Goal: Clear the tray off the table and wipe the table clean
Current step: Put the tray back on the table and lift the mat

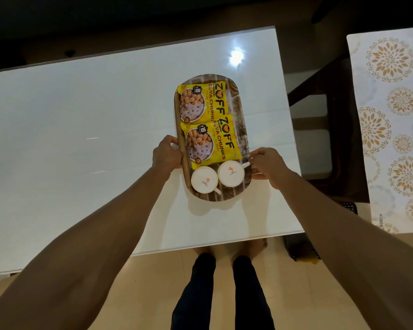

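An oval brown tray (242, 129) sits over the right half of a glossy white table (81, 129), its near end casting a shadow on the tabletop. It carries two yellow snack packets (206, 122) and two white cups (217, 177) at the near end. My left hand (167, 153) is closed on the tray's left rim. My right hand (268, 166) grips the right rim beside the right cup's handle.
A dark wooden chair (329, 129) stands just right of the table. Further right lies a surface with a floral patterned cover (391, 120). My legs and feet stand on the beige floor (153, 294) at the table's near edge. A dark crate (298, 246) sits by the corner.
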